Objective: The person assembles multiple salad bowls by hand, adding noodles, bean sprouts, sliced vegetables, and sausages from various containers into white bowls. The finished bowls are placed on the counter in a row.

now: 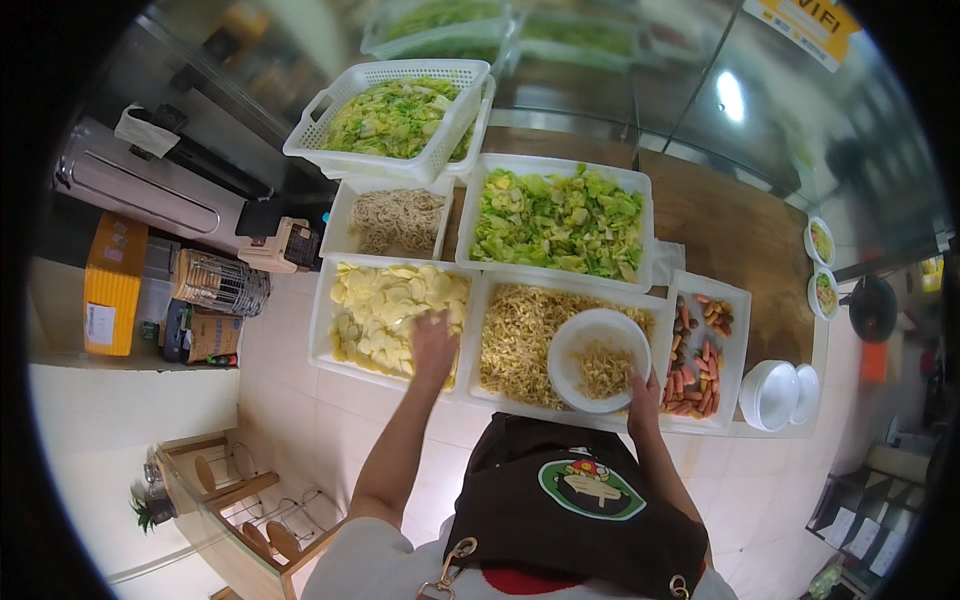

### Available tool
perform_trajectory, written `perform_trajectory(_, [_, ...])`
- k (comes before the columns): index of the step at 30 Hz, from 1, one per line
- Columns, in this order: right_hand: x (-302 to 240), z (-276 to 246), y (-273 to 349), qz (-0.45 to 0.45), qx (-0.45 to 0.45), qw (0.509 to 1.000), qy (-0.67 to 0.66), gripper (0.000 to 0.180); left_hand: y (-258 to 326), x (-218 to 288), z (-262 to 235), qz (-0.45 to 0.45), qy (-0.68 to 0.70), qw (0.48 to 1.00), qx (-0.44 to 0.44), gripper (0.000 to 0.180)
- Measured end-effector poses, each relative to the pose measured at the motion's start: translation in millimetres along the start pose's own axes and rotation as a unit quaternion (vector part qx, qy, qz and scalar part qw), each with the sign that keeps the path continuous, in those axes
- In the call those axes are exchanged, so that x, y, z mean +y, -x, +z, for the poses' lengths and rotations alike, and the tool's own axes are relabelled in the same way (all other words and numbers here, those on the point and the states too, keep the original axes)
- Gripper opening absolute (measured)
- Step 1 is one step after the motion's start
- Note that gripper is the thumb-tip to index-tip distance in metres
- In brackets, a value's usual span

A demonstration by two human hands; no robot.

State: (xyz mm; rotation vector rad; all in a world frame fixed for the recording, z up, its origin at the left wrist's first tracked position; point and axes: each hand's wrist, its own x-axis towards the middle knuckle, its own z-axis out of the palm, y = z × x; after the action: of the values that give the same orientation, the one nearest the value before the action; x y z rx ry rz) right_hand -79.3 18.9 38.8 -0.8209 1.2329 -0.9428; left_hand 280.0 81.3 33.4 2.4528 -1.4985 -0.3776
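My left hand (433, 348) reaches down into a white tray (318, 325) of pale yellow slices (375, 305), which look like potato. Its fingertips are blurred and partly lost among the slices, so whether they grip any is unclear. With my right hand (645, 400) I hold a round white bowl (563, 372) by its right rim. Shredded light-brown food (606, 370) lies in the bottom of the bowl. The bowl is over a tray heaped with similar shreds (520, 340).
Behind are a tray of chopped green leaves (560, 220), a tray of noodle-like strands (397, 220) and a white basket of greens (395, 118). To the right are a tray of sausage pieces (708, 375), stacked white bowls (772, 395) and two filled bowls (822, 292). Glass panels (690, 110) rise behind.
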Motion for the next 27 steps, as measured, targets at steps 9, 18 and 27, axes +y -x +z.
perform_trajectory(9, [-10.3, -7.5, 8.5, 0.044, -0.005, 0.998, 0.038, 0.036, -19.3, -59.0, 18.7, -0.166, -0.090, 0.980, 0.068, 0.074])
perform_trajectory(18, [-4.4, 41.7, -4.2, 0.036, -0.057, 0.997, 0.049, 0.036, -20.2, -98.7, 23.5, -0.082, 0.161, 0.942, 0.284, 0.029])
perform_trajectory(27, [7.3, 119.1, -21.5, 0.013, -0.183, 0.982, 0.040, 0.030, -20.5, -23.5, -49.1, -0.048, 0.625, 0.772, 0.104, 0.014])
